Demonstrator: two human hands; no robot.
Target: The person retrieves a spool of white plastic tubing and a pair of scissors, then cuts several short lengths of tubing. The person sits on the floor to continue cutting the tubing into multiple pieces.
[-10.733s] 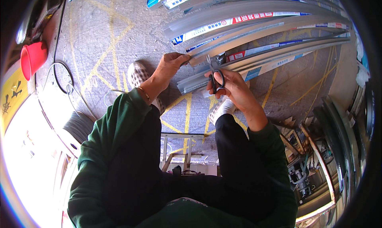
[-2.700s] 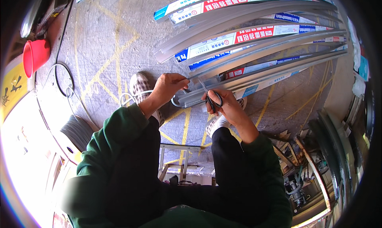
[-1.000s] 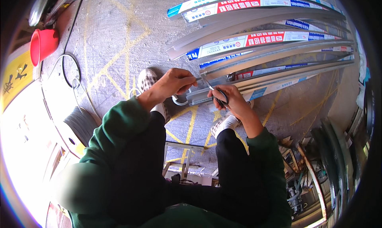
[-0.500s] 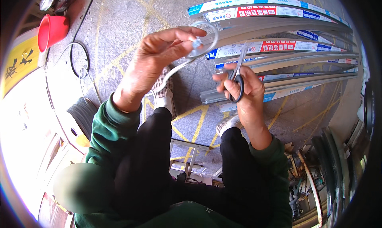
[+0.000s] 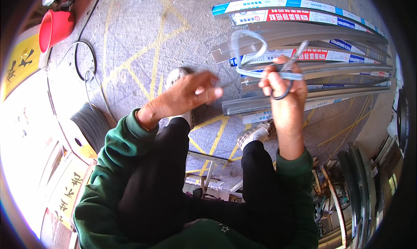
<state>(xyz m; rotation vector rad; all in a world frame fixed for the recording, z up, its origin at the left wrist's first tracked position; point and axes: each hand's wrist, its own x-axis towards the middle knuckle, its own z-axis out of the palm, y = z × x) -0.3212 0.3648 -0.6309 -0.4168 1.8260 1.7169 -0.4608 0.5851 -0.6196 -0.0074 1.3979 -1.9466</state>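
A pale, flexible cord (image 5: pixel 263 49) forms a loose loop in front of me, over the metal strips. My right hand (image 5: pixel 286 82) is closed round scissors (image 5: pixel 297 53) with black handles, blades pointing up and away. One end of the cord lies across this hand, pinned by its fingers. To its left, my left hand (image 5: pixel 184 94) has its thumb and forefinger brought together at the cord's other stretch, which runs from the loop to these fingertips. Motion smears the fingertips and that stretch of cord.
Long metal strips (image 5: pixel 247 105), some wrapped in printed film, lie on the floor at right. A red bucket (image 5: pixel 56 29), a black cable (image 5: pixel 76 60) and a spool of grey cable (image 5: pixel 90 123) are at left. Scrap and tools (image 5: pixel 334 201) lie lower right.
My left hand has come down and nearer, off the cord's upper loop. My right hand, with the scissors, has moved right and now holds a cord end; the loop has shifted right too.
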